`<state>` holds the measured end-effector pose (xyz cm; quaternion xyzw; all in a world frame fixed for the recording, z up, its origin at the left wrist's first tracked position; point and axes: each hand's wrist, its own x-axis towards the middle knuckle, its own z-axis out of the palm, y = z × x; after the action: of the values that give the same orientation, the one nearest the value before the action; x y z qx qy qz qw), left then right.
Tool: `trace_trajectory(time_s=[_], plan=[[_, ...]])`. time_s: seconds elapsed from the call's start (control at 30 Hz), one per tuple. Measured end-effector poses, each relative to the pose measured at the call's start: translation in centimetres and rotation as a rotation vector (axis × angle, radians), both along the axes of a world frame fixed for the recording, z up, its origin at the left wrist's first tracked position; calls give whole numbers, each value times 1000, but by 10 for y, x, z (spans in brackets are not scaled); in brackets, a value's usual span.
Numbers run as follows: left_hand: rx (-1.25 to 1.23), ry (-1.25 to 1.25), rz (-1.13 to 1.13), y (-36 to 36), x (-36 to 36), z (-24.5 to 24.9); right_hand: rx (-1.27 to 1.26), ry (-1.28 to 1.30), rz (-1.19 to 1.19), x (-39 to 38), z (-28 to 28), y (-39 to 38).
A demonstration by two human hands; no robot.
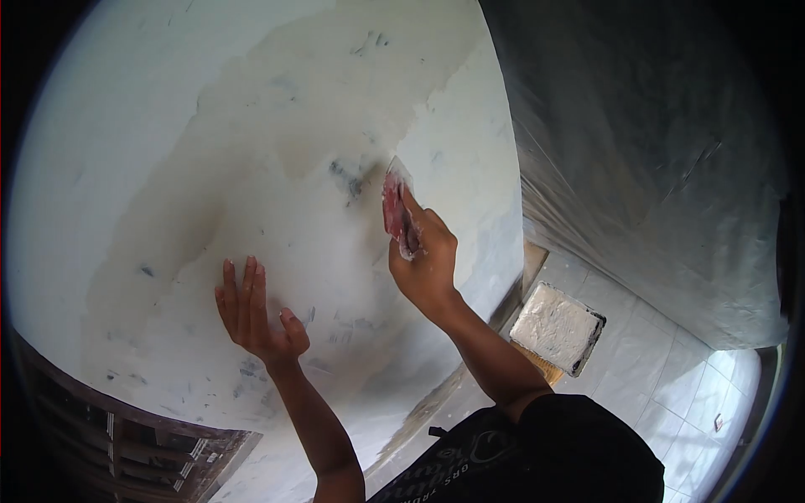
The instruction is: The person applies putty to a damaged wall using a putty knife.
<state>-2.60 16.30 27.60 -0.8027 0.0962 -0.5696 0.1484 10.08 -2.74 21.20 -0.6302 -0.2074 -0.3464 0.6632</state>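
Note:
A wall (277, 168) fills most of the view, white with a damp-looking beige patch and several dark smudges. My right hand (428, 260) grips a red putty knife (392, 205) smeared with white paste, index finger stretched along it. The tool is held up at the wall, just right of a dark smudge (345, 180). White paste also marks the fingers of that hand. Lower and to the left, my left hand (258, 317) is raised against the wall surface with its fingers stretched out and thumb apart, holding nothing.
A square tray (597, 334) of white paste rests on the tiled floor (620, 373) at the right, over a tan piece (541, 362). Translucent plastic sheeting (637, 142) hangs along the right side. A dark wooden frame with bars (126, 440) is at the lower left.

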Motion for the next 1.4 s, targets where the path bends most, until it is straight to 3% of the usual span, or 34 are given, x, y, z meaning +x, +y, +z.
trace_trajectory(time_s=[0.27,0.33,0.5,0.6,0.97,1.17,1.4], plan=[[-6,1,9,0,0,0,-10,-58,-186,71,56,11],[3,-2,12,-1,0,1,-118,-56,-202,69,60,22],[-3,4,14,1,0,0,-108,-111,45,-28,4,16],[-1,9,22,0,-1,0,-77,-13,167,-44,-12,5],[-2,-5,3,0,0,1,-68,29,121,-25,-11,8],[-20,-14,19,0,0,0,-161,-26,-91,0,17,40],[-24,-15,16,0,1,1,-103,-142,156,-57,-32,46]])
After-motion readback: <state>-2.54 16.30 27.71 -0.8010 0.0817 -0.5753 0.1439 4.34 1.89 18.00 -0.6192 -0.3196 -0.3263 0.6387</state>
